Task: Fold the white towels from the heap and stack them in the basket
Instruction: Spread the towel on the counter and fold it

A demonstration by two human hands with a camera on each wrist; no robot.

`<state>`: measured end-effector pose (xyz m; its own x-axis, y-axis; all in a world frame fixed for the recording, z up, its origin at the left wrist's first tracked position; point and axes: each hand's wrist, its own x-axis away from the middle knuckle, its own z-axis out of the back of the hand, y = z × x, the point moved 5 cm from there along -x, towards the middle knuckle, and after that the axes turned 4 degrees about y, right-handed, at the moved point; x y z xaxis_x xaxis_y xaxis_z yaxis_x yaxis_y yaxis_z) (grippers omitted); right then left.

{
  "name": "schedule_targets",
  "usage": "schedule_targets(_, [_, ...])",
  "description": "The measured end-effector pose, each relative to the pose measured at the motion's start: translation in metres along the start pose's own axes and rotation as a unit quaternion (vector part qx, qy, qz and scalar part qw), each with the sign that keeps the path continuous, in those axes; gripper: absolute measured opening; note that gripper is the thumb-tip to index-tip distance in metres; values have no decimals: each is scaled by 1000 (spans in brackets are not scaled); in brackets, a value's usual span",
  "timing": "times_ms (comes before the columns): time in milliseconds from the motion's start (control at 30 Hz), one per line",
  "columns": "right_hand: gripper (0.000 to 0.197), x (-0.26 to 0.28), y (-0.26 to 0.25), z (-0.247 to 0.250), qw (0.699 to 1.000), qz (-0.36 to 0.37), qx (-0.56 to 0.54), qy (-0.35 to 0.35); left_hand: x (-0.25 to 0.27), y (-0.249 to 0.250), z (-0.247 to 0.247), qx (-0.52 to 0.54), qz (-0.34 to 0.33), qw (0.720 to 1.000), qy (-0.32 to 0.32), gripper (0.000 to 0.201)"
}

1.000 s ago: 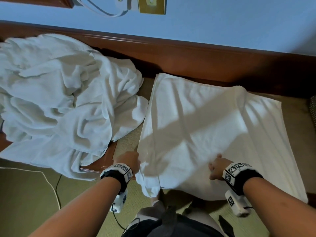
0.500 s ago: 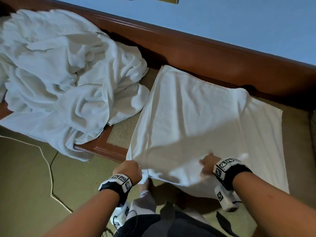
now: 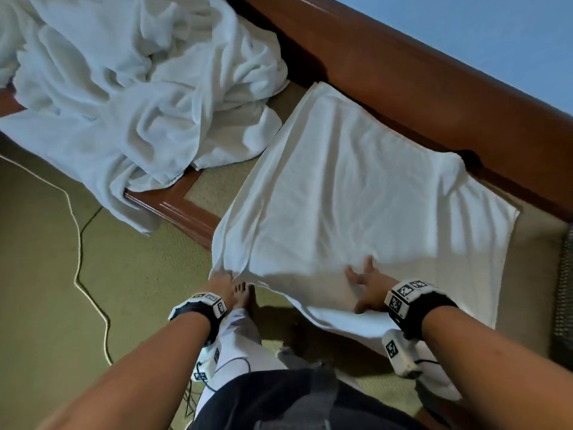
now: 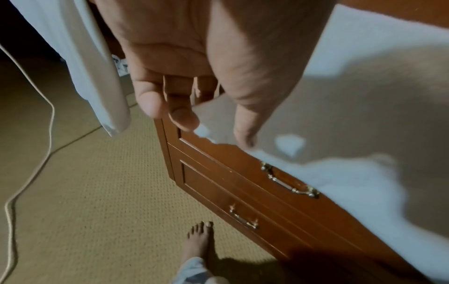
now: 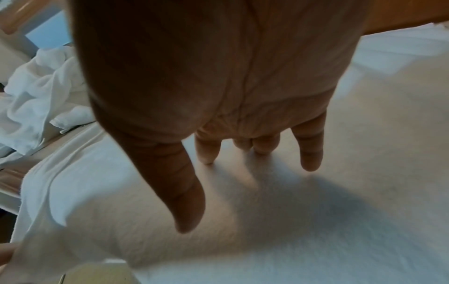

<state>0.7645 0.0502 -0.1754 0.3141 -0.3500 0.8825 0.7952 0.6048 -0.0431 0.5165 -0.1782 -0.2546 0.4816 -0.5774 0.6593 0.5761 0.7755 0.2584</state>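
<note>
- One heap point(image 3: 130, 97) of crumpled white towels, piled on the left of the tabletop point(image 3: 183, 209), one end hanging over the front edge; waiting there as the supply.
- One towel point(image 3: 356, 193), already doubled, spread flat across the tabletop beside the heap, far edge near the wooden back rail point(image 3: 434, 88), near edge hanging off the front; laid flat, probably for the next fold.
- Basket not certainly in view; dark woven edge point(image 3: 562, 293) at far right, possibly it, cannot tell.
- Right hand point(image 3: 367, 287) wide, fingers point(image 5: 311, 153) straight and spread, hovering over or just touching the near part of the towel; likely for smoothing or pinning the cloth.
- Left hand point(image 3: 221, 285) at the near left corner of the towel, thumb and curled fingers point(image 4: 179, 113) pinching the edge, likely ready for lifting it over.
- Thin cord point(image 3: 77, 243) on the carpet, well apart from the work.
</note>
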Motion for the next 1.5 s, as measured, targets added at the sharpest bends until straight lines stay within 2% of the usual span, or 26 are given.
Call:
schedule_targets(67, [106,-2,0,0,1000,3,15,-1,3,-14,6,34,24,999,30,28])
schedule_targets(100, [105,-1,-1,1,1000,2,21,-1,6,-22,8,35,43,998,37,27])
schedule_targets(200, [104,2,-4,4,1000,-3,31,0,17,-56,26,89,115,985,90,42])
schedule_targets(267, [103,4,-5,6,999,-6,34,4,27,-87,40,120,183,967,129,42])
schedule_targets(333, [102,5,-6,6,999,-13,51,5,34,-107,46,131,226,957,127,38])
schedule_targets(433, [97,10,-14,10,996,-15,82,12,33,-107,58,112,237,959,110,30])
schedule_targets(500, [94,12,-18,14,996,-18,86,15,29,-96,68,85,232,966,81,29])
schedule_targets(567, [91,11,-20,15,997,-26,75,20,23,-85,77,75,226,968,82,27])
schedule_targets(633, [83,10,-23,20,998,-33,49,33,14,-72,90,99,201,965,137,23])
schedule_targets(733, [50,9,-28,31,997,-23,42,65,-2,-39,119,126,120,957,231,18])
schedule_targets(800, [36,3,-27,39,995,-29,33,91,-19,-13,138,101,72,964,234,18])
schedule_targets(867, [40,-6,-24,49,992,-41,-5,122,-38,9,148,55,36,980,187,28])
schedule_targets(967, [68,-12,-19,59,985,-53,-95,137,-75,19,148,30,31,992,116,54])
schedule_targets(1000, [71,-13,-20,61,982,-57,-121,135,-85,22,146,30,27,994,104,61])
schedule_targets(1067, [70,-15,-20,64,977,-74,-151,129,-92,34,149,30,9,997,74,59])
schedule_targets(1133, [62,-19,-16,67,972,-102,-170,130,-96,49,158,23,-30,998,49,44])
schedule_targets(1267, [47,-16,-7,81,947,-147,-225,176,-103,37,179,-9,-31,997,68,40])
schedule_targets(1400, [50,-7,3,77,926,-169,-270,203,-106,46,205,-78,-14,994,78,68])
schedule_targets(1467, [45,-2,9,70,922,-167,-279,212,-112,77,220,-135,-2,984,113,59])
schedule_targets(1500, [40,1,14,65,918,-173,-286,215,-116,98,226,-150,-23,980,131,52])
